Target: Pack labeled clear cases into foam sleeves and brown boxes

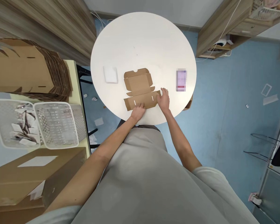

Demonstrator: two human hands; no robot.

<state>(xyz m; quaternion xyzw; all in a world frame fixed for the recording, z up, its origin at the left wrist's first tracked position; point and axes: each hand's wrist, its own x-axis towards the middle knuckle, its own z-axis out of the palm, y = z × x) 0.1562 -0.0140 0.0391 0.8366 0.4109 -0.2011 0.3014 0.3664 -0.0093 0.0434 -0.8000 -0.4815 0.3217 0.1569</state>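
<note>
A brown cardboard box (pixel 138 84), opened out and partly flat, lies on the white round table (pixel 142 37) in front of me. Two white slots show in its near panel. My left hand (pixel 138 112) grips the near edge of that panel, fingertips on the inner face; its thumb is hard to make out. At the panel's right end, my right hand (pixel 163 100) has the small side flap between thumb and fingers, and that flap stands up. Left of the cardboard is a white flat packet (pixel 110 74). A blurred purple pack (pixel 181 80) lies to the right.
Left of the table, a side table holds a stack of folded cardboard (pixel 25 68), two white plastic baskets (pixel 57 124) with packets and a large carton (pixel 37 177). Paper scraps litter the blue floor (pixel 212 109). A wooden cabinet (pixel 224 31) stands at the far right.
</note>
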